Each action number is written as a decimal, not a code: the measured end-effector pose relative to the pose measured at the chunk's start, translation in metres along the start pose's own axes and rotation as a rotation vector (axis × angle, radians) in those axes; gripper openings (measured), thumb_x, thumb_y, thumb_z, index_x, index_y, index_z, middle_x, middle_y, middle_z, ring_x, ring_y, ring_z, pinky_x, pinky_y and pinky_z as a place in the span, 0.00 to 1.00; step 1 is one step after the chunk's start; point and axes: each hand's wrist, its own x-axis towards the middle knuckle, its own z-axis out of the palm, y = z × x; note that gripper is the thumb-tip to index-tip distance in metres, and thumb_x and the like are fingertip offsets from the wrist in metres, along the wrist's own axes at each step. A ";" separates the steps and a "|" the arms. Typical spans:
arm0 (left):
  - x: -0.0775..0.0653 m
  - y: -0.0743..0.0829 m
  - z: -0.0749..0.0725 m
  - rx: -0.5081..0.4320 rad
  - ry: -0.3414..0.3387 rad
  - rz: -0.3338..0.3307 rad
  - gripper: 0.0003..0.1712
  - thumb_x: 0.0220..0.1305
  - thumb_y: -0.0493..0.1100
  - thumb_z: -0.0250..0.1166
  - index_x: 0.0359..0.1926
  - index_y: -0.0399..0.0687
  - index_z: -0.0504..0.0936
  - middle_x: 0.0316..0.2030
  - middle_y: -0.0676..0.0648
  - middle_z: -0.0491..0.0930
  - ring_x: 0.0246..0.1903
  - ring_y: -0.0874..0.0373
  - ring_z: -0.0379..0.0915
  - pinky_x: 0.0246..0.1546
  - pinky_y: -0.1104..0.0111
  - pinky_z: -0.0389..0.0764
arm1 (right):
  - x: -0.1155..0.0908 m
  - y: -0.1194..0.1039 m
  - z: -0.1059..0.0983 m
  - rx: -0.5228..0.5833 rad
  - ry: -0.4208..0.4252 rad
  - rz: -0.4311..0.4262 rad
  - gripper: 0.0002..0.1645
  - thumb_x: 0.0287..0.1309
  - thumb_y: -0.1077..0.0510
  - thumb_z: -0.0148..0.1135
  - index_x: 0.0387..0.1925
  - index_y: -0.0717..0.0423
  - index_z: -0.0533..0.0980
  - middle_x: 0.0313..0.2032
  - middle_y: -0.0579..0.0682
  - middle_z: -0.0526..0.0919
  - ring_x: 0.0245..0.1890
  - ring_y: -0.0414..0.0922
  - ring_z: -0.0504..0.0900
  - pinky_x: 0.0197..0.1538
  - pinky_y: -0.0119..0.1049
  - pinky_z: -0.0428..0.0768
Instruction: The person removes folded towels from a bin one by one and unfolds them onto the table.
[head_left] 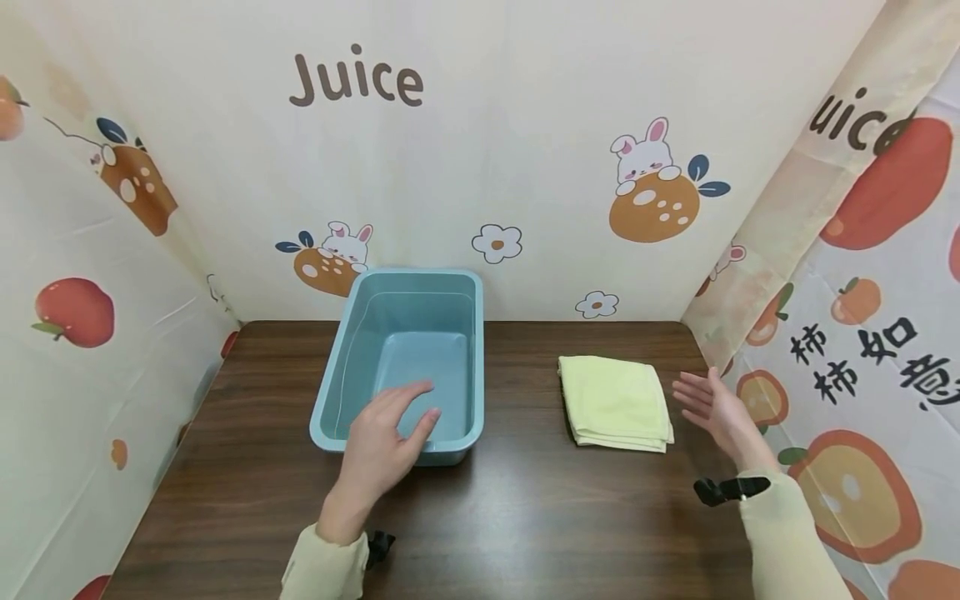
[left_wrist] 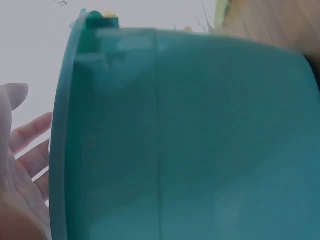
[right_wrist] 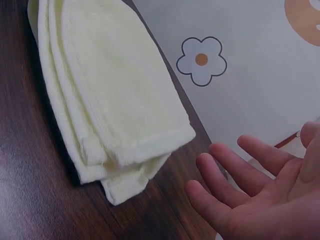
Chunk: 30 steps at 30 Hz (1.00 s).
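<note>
A blue plastic basin [head_left: 427, 367] stands on the left part of the table, its long side running away from me. Over its near end hovers my left hand [head_left: 386, 442], fingers extended and thumb apart, holding nothing. The left wrist view is mostly filled by the basin's outer wall [left_wrist: 190, 140], with the left hand [left_wrist: 25, 155] beyond the rim. To the right lies a folded pale yellow cloth [head_left: 615, 404], its layered edges facing the right wrist camera. Just right of the cloth is my right hand [head_left: 723, 412], fingers spread, palm turned toward it and apart from it.
The dark brown wooden table [head_left: 525, 517] ends at the back against a printed curtain [head_left: 525, 150] with rabbits, oranges and flowers. More printed fabric hangs along the left side and the right side [head_left: 862, 400]. Black straps [head_left: 731, 490] sit on both wrists.
</note>
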 end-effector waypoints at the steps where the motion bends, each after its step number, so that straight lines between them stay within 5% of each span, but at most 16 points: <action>1: 0.002 0.003 0.003 -0.016 -0.006 0.003 0.21 0.63 0.48 0.69 0.55 0.48 0.83 0.52 0.49 0.83 0.51 0.52 0.79 0.49 0.53 0.79 | -0.001 0.001 -0.001 -0.003 0.003 -0.001 0.61 0.62 0.22 0.23 0.77 0.66 0.45 0.74 0.68 0.52 0.67 0.48 0.68 0.63 0.44 0.71; 11: 0.025 0.043 0.039 -0.165 -0.033 0.120 0.24 0.70 0.52 0.62 0.62 0.46 0.78 0.58 0.49 0.79 0.56 0.53 0.75 0.56 0.56 0.75 | -0.019 0.006 -0.002 0.077 0.015 -0.050 0.58 0.65 0.23 0.28 0.77 0.64 0.45 0.74 0.62 0.56 0.60 0.36 0.72 0.52 0.29 0.77; 17: 0.035 0.068 0.076 -0.202 -0.101 0.219 0.23 0.71 0.52 0.61 0.61 0.46 0.78 0.58 0.50 0.79 0.58 0.57 0.73 0.59 0.62 0.72 | -0.032 0.012 0.000 0.202 -0.003 -0.097 0.52 0.69 0.27 0.31 0.77 0.61 0.49 0.61 0.40 0.76 0.54 0.30 0.76 0.50 0.29 0.78; 25: 0.040 0.086 0.117 -0.310 -0.193 0.145 0.23 0.71 0.48 0.62 0.63 0.47 0.76 0.60 0.52 0.77 0.60 0.59 0.70 0.61 0.66 0.70 | -0.038 0.020 0.007 0.280 0.008 -0.150 0.45 0.71 0.30 0.32 0.75 0.57 0.56 0.53 0.33 0.79 0.54 0.31 0.77 0.51 0.30 0.79; 30: 0.037 0.083 0.142 -0.377 -0.261 -0.014 0.23 0.71 0.48 0.61 0.64 0.49 0.75 0.59 0.51 0.78 0.58 0.58 0.73 0.58 0.63 0.73 | -0.038 0.025 0.011 0.253 0.048 -0.153 0.47 0.72 0.30 0.32 0.75 0.61 0.54 0.54 0.34 0.78 0.54 0.31 0.77 0.50 0.29 0.78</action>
